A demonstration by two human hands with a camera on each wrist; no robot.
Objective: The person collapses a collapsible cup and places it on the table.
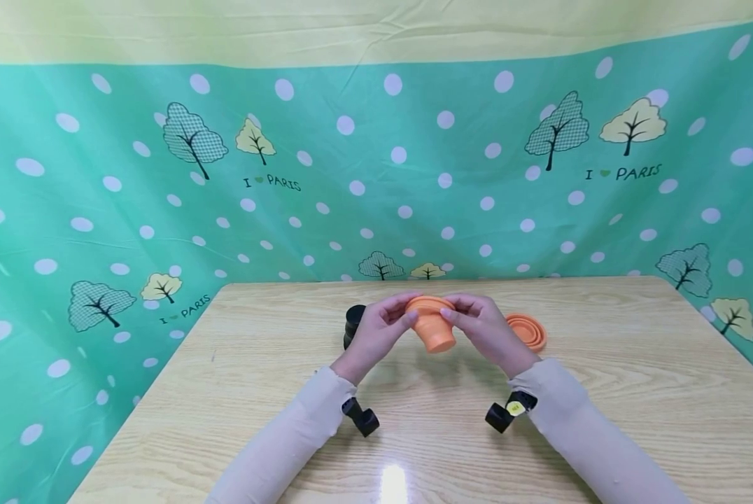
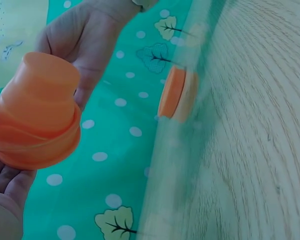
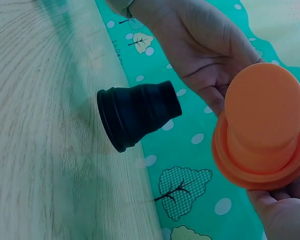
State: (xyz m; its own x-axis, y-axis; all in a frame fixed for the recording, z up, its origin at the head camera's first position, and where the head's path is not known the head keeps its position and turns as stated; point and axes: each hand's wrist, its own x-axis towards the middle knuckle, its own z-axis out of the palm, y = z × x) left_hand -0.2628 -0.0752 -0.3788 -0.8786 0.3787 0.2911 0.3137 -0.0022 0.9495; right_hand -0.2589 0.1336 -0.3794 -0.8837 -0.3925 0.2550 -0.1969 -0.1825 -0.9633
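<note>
An orange collapsible cup [image 1: 436, 327] is held up over the table between both hands, tilted, its narrow base facing down toward me. My left hand [image 1: 378, 330] pinches the wide rim from the left, thumb on the near side. On the opposite side the rim is gripped by my right hand [image 1: 488, 332]. In the right wrist view the cup's smooth round base [image 3: 265, 105] faces the camera, with its folded rings around the rim. Most of the fingers are hidden behind the cup.
Left of the hands a black collapsible cup [image 3: 140, 111] stands wide end down on the wooden table [image 1: 276, 350], partly behind the left hand. Beyond the right hand lies a flattened orange collapsible cup [image 1: 529, 332] with concentric rings. A green dotted cloth [image 1: 326, 161] hangs behind.
</note>
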